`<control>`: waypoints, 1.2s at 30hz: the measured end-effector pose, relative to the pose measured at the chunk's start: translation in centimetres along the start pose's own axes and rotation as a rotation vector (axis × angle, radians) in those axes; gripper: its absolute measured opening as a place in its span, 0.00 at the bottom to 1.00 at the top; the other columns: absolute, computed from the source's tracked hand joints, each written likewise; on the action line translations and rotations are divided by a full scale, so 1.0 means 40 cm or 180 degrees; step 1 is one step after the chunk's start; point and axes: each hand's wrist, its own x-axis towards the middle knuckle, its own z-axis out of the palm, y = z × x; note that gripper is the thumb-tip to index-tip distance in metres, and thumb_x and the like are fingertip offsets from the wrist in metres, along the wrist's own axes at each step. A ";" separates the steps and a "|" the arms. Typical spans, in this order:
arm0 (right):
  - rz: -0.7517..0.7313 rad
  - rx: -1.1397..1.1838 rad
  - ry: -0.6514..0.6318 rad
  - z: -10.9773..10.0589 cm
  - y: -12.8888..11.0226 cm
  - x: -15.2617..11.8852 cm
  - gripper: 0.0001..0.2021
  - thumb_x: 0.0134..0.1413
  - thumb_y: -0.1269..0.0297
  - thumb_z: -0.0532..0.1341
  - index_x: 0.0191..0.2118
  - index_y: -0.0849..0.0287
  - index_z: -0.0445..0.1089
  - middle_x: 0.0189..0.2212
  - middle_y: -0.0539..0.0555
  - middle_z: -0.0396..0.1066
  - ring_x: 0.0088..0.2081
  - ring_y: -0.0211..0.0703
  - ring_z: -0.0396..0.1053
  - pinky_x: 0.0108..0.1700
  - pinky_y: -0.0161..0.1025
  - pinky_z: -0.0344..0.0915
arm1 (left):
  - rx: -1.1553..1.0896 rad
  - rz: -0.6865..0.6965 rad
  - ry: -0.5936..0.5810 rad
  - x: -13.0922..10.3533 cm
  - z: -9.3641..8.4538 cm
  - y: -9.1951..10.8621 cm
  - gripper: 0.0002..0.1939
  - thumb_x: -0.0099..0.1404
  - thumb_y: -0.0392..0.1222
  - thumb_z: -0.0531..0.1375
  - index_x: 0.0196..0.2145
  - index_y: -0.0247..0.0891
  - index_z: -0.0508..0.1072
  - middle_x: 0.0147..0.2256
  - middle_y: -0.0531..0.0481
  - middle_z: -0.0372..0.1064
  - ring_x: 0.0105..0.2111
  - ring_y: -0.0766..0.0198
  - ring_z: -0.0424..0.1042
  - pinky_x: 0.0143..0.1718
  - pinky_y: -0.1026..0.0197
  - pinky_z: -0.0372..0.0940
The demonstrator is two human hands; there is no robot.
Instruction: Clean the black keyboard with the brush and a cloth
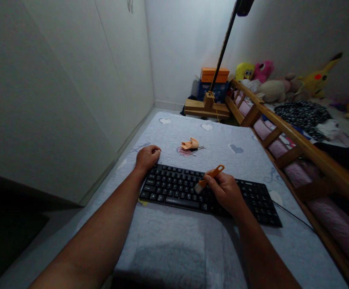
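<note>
A black keyboard [174,186] lies on a pale blue, heart-patterned cloth, slightly angled. My right hand [225,190] is closed round a small brush [212,175] with an orange handle. Its pale bristles point down to the left at the keys right of the middle. At the keyboard's far left corner rests my left hand [147,157], fingers curled in; what they hold, if anything, is hidden. Beyond the keyboard sits a crumpled light-orange piece [190,143], with thin metal rods [188,152] beside it.
From the keyboard's right end a black cable [293,214] runs toward a wooden bed rail [297,156]. Soft toys [315,82] and clothes lie on the bed behind it. White cabinet doors [80,80] stand at left. A lamp pole [225,48] on a wooden base rises at the back, near stacked boxes [215,75].
</note>
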 end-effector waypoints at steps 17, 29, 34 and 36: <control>-0.0326 -0.0032 0.0655 0.014 0.036 0.010 0.10 0.64 0.61 0.58 0.37 0.56 0.75 0.34 0.55 0.77 0.38 0.46 0.74 0.45 0.42 0.67 | 0.0010 0.0057 -0.0027 -0.003 -0.003 0.003 0.17 0.58 0.49 0.55 0.35 0.37 0.79 0.29 0.47 0.76 0.32 0.57 0.73 0.35 0.59 0.63; -0.0482 -0.0229 0.0699 0.012 0.042 0.012 0.10 0.65 0.61 0.57 0.41 0.54 0.76 0.37 0.55 0.76 0.40 0.47 0.73 0.45 0.43 0.68 | -0.0021 0.0013 -0.0039 -0.002 0.000 -0.001 0.18 0.58 0.49 0.55 0.36 0.38 0.80 0.29 0.47 0.76 0.33 0.57 0.73 0.35 0.59 0.63; -0.0264 -0.0207 0.0543 0.013 0.036 0.009 0.11 0.64 0.61 0.57 0.37 0.56 0.76 0.34 0.55 0.77 0.38 0.47 0.74 0.44 0.42 0.68 | -0.0007 0.0025 -0.0027 -0.002 0.001 -0.003 0.17 0.58 0.49 0.55 0.36 0.38 0.80 0.29 0.47 0.76 0.32 0.57 0.73 0.35 0.59 0.63; -0.0256 -0.0193 0.0513 0.012 0.032 0.008 0.11 0.64 0.61 0.57 0.36 0.56 0.76 0.34 0.55 0.77 0.38 0.47 0.74 0.44 0.42 0.67 | -0.0003 0.0027 -0.0031 -0.003 0.000 -0.002 0.17 0.58 0.49 0.55 0.35 0.38 0.80 0.30 0.47 0.77 0.32 0.58 0.73 0.35 0.59 0.63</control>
